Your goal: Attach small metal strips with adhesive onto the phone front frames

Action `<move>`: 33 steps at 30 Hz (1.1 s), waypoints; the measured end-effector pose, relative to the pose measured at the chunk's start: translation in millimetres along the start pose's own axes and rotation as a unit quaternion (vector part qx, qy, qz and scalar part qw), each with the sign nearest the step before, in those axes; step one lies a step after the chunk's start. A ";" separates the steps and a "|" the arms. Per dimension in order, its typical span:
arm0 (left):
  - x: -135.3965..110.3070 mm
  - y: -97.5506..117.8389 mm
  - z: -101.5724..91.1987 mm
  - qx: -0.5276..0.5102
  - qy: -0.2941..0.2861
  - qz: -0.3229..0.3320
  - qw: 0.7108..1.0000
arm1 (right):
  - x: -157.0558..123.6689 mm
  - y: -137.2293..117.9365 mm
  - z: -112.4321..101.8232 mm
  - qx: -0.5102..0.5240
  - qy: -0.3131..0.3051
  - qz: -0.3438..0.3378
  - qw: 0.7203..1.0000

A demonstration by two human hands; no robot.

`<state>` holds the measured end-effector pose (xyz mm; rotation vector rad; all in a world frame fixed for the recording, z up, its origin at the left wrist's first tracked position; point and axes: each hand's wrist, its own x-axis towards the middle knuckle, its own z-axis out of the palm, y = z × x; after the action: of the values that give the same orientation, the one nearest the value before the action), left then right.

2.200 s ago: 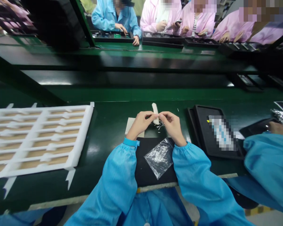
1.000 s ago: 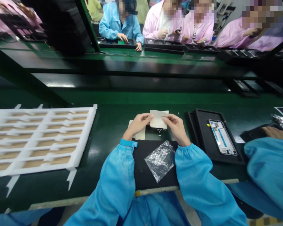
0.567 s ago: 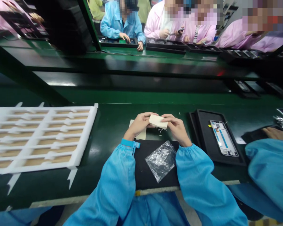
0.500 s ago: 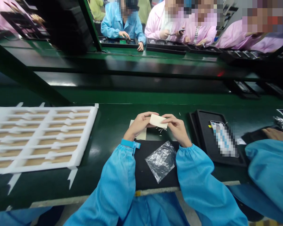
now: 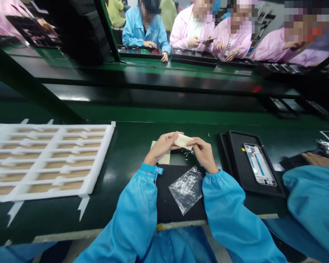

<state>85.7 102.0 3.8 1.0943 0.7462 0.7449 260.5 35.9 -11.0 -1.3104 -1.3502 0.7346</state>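
Observation:
My left hand (image 5: 164,145) grips the left end of a small cream-coloured sheet (image 5: 183,141), thumb on top. At its right edge my right hand (image 5: 203,150) pinches the same sheet; whether a small piece is between those fingertips is too small to tell. A second cream sheet (image 5: 165,157) lies on the bench, partly under my left hand. Several tiny white strips (image 5: 188,152) are scattered below the held sheet. Nearer to me, a clear plastic bag (image 5: 186,189) with small bits in it rests on a black mat (image 5: 167,204).
On the left sits a white foam tray (image 5: 98,160) with brown slots. Stacked black trays (image 5: 239,170) on the right carry an open phone frame (image 5: 259,164). A co-worker's blue sleeve (image 5: 312,190) reaches in at far right. Other workers sit across the green bench (image 5: 131,146).
My right hand has shifted slightly down and left along the sheet's right edge, its fingers more bent downward. The sheet is tilted a little more. My left hand stays about where it was.

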 end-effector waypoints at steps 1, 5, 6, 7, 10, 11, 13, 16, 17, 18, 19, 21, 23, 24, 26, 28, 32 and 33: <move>0.2 -1.1 0.1 0.018 0.010 0.010 1.000 | 0.0 -0.6 0.4 0.002 -0.004 0.007 1.000; 2.3 -6.5 -1.3 0.058 0.054 0.046 0.996 | 1.1 -3.1 0.2 0.030 -0.049 0.039 0.998; 2.7 -7.3 -1.2 0.064 0.062 0.055 0.995 | 1.6 -3.4 0.3 0.049 -0.054 0.050 0.996; 2.9 -7.8 -0.7 0.068 0.069 0.064 0.993 | 2.1 -3.5 0.9 0.064 -0.049 0.063 0.995; 3.2 -9.2 3.8 0.077 0.068 0.086 0.991 | 2.0 -2.6 6.1 0.066 -0.006 0.098 0.993; 3.3 -10.1 5.9 0.079 0.061 0.092 0.991 | 1.2 -2.1 8.5 0.052 0.006 0.103 0.993; 3.9 -12.9 9.7 0.080 0.048 0.098 0.991 | -0.9 -1.1 13.1 0.020 0.017 0.102 0.994; 5.7 -18.1 12.9 0.079 0.045 0.101 0.991 | -3.8 -0.5 16.4 -0.003 0.031 0.095 0.995; 6.3 -19.3 13.5 0.080 0.048 0.102 0.990 | -4.1 -0.6 16.5 -0.009 0.033 0.090 0.995; 6.9 -19.8 13.8 0.082 0.052 0.104 0.990 | -4.0 -0.6 16.4 -0.016 0.035 0.085 0.996; 7.2 -19.5 13.8 0.086 0.060 0.108 0.989 | -3.6 -0.7 16.2 -0.023 0.037 0.078 0.996; 6.9 -16.4 12.9 0.097 0.083 0.120 0.985 | -2.1 -0.7 16.3 -0.039 0.041 0.057 0.997; 4.9 -11.2 9.3 0.105 0.120 0.137 0.978 | -0.6 -0.8 17.2 -0.053 0.046 0.033 0.997; 3.4 -8.3 6.2 0.107 0.144 0.146 0.973 | -0.1 -1.3 17.9 -0.058 0.049 0.023 0.997; 0.8 -3.4 -2.3 0.107 0.201 0.166 0.959 | 0.3 -4.4 18.6 -0.066 0.061 0.009 0.996; -0.3 -0.3 -11.1 0.108 0.257 0.186 0.942 | 0.3 -12.8 16.2 -0.073 0.089 -0.002 0.993; 0.6 1.7 -18.5 0.122 0.291 0.204 0.927 | 5.5 -53.3 -10.0 -0.086 0.180 -0.046 0.979; 0.9 2.1 -18.2 0.127 0.287 0.207 0.927 | 9.6 -68.2 -22.7 -0.091 0.210 -0.063 0.971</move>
<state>70.8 112.3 0.5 1.3031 1.1453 1.3964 263.4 25.6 60.7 -1.4132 -1.1584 0.2283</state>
